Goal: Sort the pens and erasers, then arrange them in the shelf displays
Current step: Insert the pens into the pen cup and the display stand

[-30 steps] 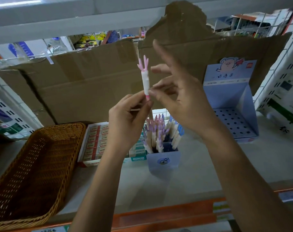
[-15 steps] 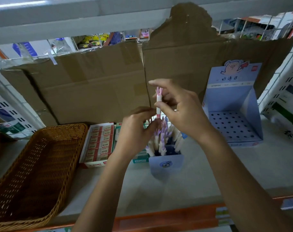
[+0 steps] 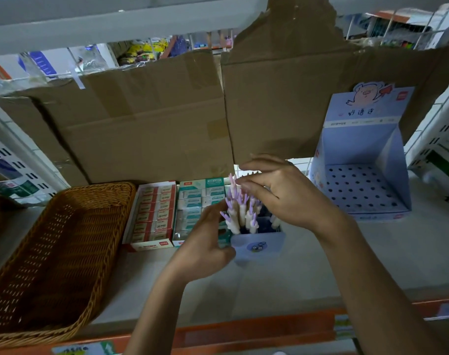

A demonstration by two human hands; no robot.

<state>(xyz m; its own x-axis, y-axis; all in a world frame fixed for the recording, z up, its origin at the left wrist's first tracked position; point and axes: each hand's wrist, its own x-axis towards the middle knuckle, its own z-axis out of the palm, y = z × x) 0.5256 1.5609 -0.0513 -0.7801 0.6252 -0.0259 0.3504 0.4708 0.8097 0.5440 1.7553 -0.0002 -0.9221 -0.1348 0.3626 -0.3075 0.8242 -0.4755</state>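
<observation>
A small blue pen box (image 3: 259, 248) stands mid-shelf, packed with white pens with purple tops (image 3: 243, 213). My left hand (image 3: 205, 242) grips the box's left side, thumb on its front face. Above the box, my right hand (image 3: 284, 196) pinches a white pen with a pink top (image 3: 232, 185) and holds it upright, its lower end down among the other pens. Just left of the box lie a red eraser box (image 3: 154, 213) and a teal eraser box (image 3: 195, 199), both full. My left hand hides part of the teal box.
A brown wicker basket (image 3: 51, 252) sits at the left. An empty blue display stand (image 3: 359, 188) with a perforated base stands at the right. Cardboard sheets (image 3: 154, 124) line the back of the shelf. The shelf front has an orange edge (image 3: 243, 331).
Both hands have come down from in front of the cardboard to the pen box. The pink-topped pen went down with my right hand into the bunch. My left hand let go of it and took the box.
</observation>
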